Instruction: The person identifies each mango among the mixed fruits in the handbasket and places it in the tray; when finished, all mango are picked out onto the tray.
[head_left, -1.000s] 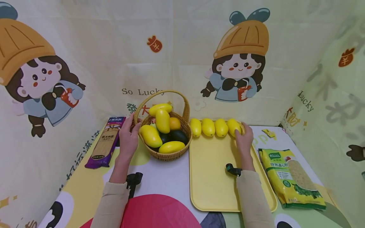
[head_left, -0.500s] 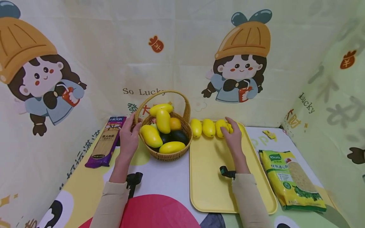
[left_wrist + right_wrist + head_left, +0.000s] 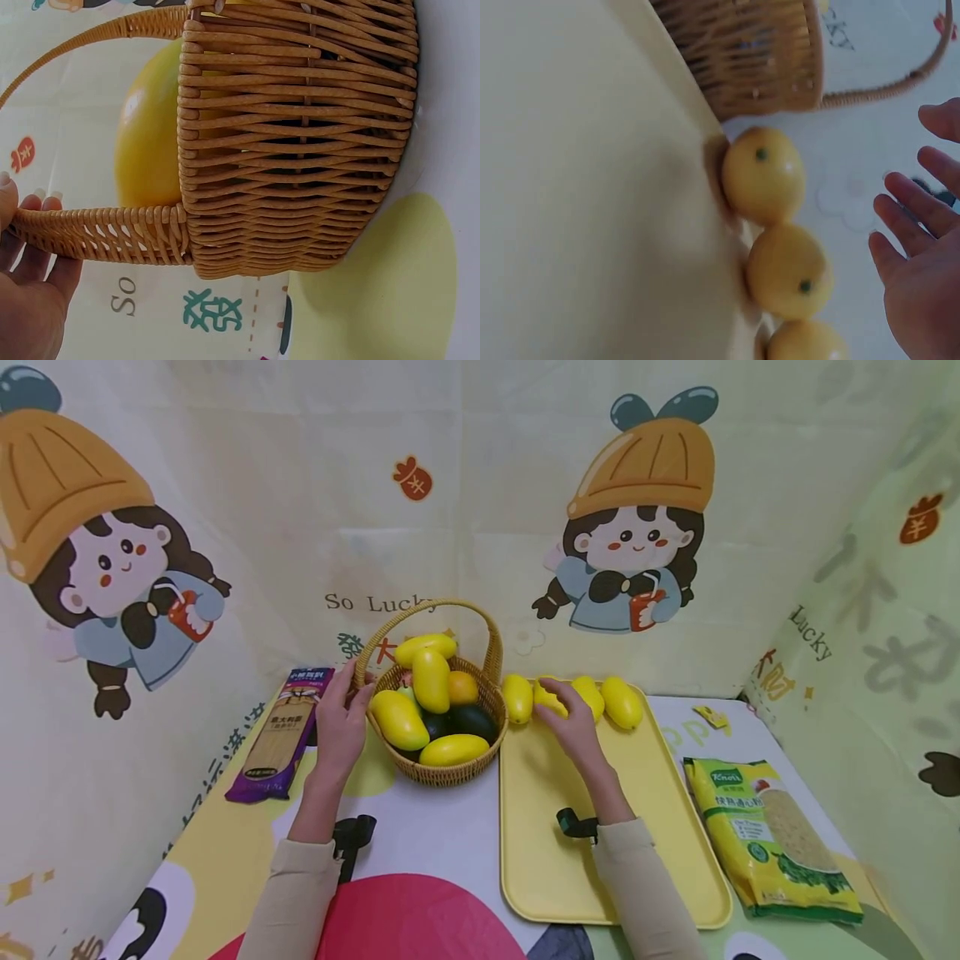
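My left hand (image 3: 341,727) holds the handle (image 3: 97,231) of a wicker basket (image 3: 444,774) at its left side. Several yellow mangoes (image 3: 431,681), an orange (image 3: 461,688) and dark green avocado-like fruits (image 3: 474,722) fill the basket. Along the far end of a yellow tray (image 3: 555,835) lies a row of several mangoes (image 3: 622,703). My right hand (image 3: 573,727) hovers over that row with fingers spread and nothing in them, partly covering the middle mangoes. In the right wrist view it is apart from the mangoes (image 3: 763,176).
Left of the basket lies a purple pack of pasta (image 3: 279,735). A yellow-green Knorr bag (image 3: 772,839) is right of the tray, with a small yellow packet (image 3: 710,717) behind it. A printed cloth backdrop (image 3: 480,527) rises just behind the basket and tray.
My right hand has let go of the rightmost mango in the row and moved left along the row towards the basket. My left hand has stayed on the handle.
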